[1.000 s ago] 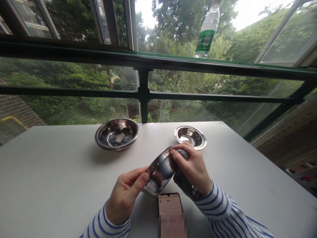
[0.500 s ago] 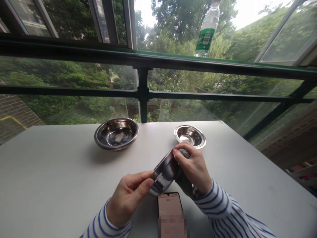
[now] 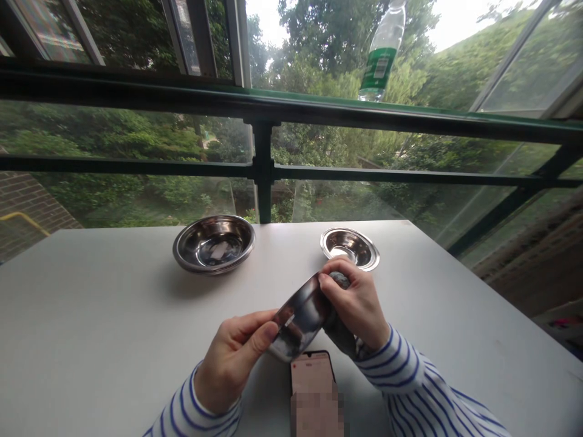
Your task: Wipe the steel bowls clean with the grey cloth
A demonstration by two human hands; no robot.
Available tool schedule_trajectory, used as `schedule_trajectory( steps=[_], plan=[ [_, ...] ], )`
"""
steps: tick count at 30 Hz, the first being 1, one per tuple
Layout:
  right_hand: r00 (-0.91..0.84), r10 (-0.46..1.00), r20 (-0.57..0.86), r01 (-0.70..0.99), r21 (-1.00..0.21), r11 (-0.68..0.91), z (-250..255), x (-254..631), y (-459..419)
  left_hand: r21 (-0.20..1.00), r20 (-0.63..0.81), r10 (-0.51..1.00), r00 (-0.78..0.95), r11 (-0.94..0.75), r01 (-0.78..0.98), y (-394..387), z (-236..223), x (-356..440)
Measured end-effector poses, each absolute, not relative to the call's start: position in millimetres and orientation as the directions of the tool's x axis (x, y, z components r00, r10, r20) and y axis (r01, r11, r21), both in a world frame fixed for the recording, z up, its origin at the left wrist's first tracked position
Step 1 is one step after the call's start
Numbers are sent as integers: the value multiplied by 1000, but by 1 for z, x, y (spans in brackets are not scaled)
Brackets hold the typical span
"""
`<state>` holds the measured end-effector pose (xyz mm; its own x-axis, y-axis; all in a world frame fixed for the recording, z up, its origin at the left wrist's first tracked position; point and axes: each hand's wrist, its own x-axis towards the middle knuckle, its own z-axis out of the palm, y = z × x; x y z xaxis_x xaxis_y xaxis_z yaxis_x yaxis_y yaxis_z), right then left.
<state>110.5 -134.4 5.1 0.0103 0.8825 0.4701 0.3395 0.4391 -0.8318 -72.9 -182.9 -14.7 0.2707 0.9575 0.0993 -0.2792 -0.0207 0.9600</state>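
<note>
Between my hands a shiny stainless steel bowl is held tilted above the table, its outer side towards me. My left hand pinches its lower left rim, thumb on the near side. My right hand is closed on a dark grey cloth at the bowl's upper right edge, the thumb against the steel. Part of the cloth bunches out above the fingers, and its middle is hidden by the hand.
On the white table stand a larger steel basin at the back left and a smaller steel bowl behind my right hand. A phone lies below the held bowl. A plastic bottle stands on the green railing.
The held bowl has turned slightly and shifted a little left with my left hand. My right hand keeps its hold, almost unmoved.
</note>
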Motion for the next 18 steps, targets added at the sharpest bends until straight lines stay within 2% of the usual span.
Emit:
schedule_trajectory(
  steps=[7,14,18],
  plan=[
    [-31,881,472,317,-832,456,3,111,-135,927,22,995,98,17,-376,-184,-15,-67],
    [-31,889,458,337,-832,440,3,111,-134,862,-69,998,-4,57,-504,-184,-6,-64],
    [-51,904,425,331,-847,417,2,111,-133,850,-55,996,-69,11,-526,-179,-3,-69]
  ],
)
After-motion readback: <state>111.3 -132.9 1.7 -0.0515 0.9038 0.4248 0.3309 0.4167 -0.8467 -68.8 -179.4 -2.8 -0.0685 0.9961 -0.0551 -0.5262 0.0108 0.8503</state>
